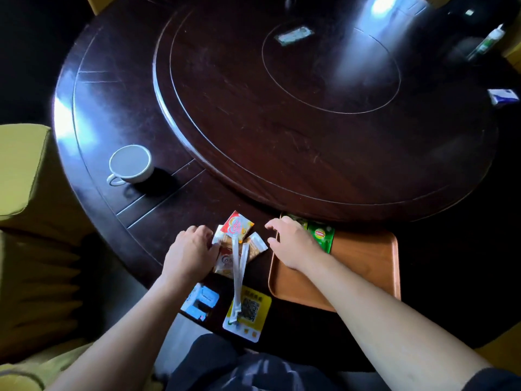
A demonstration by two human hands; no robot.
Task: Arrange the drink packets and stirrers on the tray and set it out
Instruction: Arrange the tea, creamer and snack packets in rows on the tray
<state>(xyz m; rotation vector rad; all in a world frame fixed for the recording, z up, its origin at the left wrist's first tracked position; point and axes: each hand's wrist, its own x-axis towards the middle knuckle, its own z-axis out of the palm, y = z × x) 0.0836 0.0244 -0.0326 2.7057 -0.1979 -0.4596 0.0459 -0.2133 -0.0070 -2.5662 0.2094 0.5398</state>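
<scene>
An orange-brown tray lies on the dark table at the near edge, with green tea packets at its far left corner. Left of the tray sits a small pile of drink packets: a red-and-yellow creamer packet, brown sugar packets and two wrapped white stirrers lying across them. My left hand rests palm down on the pile's left side, touching the packets. My right hand hovers with fingers spread above the tray's left rim, empty, just right of the pile.
A white cup stands to the left on the round dark table. A raised turntable fills the middle. A yellow QR sticker and a blue-white sticker sit at the near edge. Yellow chairs are at the left.
</scene>
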